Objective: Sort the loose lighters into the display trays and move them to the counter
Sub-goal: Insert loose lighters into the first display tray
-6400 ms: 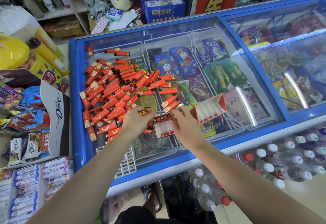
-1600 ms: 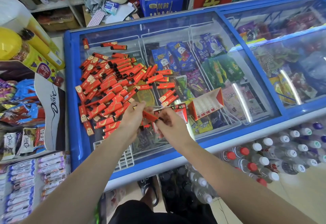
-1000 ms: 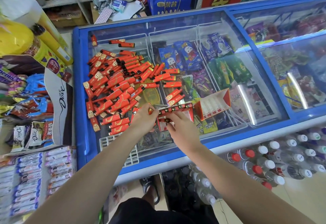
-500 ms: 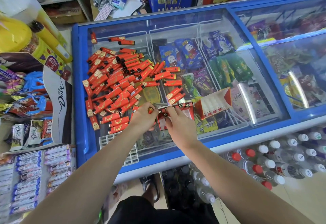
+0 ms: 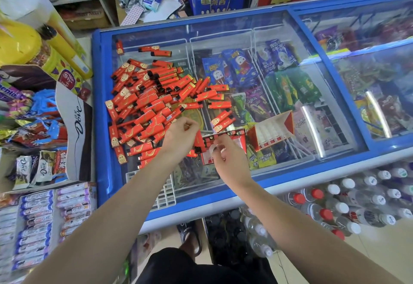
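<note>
Shop interior, crowded; a blue-framed chest freezer (image 5: 98, 114) with a sliding glass lid (image 5: 223, 35) serves as the work surface. Packaged ice creams (image 5: 237, 67) show through the glass.

Item: loose lighters (image 5: 143, 105), red and orange with black caps, heaped on the left half of the lid. A few lie apart from the heap: two near the far edge (image 5: 156, 51), and a pair (image 5: 222, 120) just beyond the near tray.

Item: display tray (image 5: 232, 143), red, on the lid in front of the person, partly hidden by the right hand. A short row of lighters stands along its far edge, tops up.

Item: second display tray (image 5: 271, 127), red with white compartments, just right of the first, tilted, its cells showing.

Item: left hand (image 5: 181, 137), over the near edge of the heap, fingers curled with thumb against fingertips. Whether they pinch a lighter I cannot tell; the hand hides its own grasp.

Item: right hand (image 5: 228, 156), over the first tray, fingers curled inward toward the thumb. What they hold, if anything, is blurred; I cannot tell.

Surroundings: chocolate display carton (image 5: 76, 127) and candy packs to the left; bottled water (image 5: 335, 203) with red and white caps on the floor to the right; cluttered shelves behind the freezer.
</note>
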